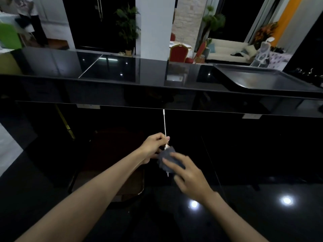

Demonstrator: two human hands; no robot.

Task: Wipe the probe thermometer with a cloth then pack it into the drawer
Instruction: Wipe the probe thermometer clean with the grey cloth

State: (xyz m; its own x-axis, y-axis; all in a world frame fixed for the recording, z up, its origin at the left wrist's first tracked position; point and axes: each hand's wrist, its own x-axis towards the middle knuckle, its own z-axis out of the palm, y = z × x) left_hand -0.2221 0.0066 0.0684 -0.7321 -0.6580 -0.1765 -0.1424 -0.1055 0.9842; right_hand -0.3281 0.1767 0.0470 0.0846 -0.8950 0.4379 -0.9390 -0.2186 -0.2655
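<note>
Glossy black counter (122, 70) is stretching across the far side, reflecting ceiling lights, with a second dark polished surface (262, 215) lying near. At far left a green chair (8, 37) is showing blurred. Below centre, a brown chair seat (122, 172) is sitting half lost in shadow. The left hand (153, 147) is pinching the probe thermometer (164, 126), a thin white rod pointing away and upright at mid-scene. The right hand (188, 173) is pressing a crumpled grey cloth (167, 158) around the rod's lower part, hiding it; only a pale tip is poking out beneath. At far right a dark metal tray (262, 79) is resting on the counter.
</note>
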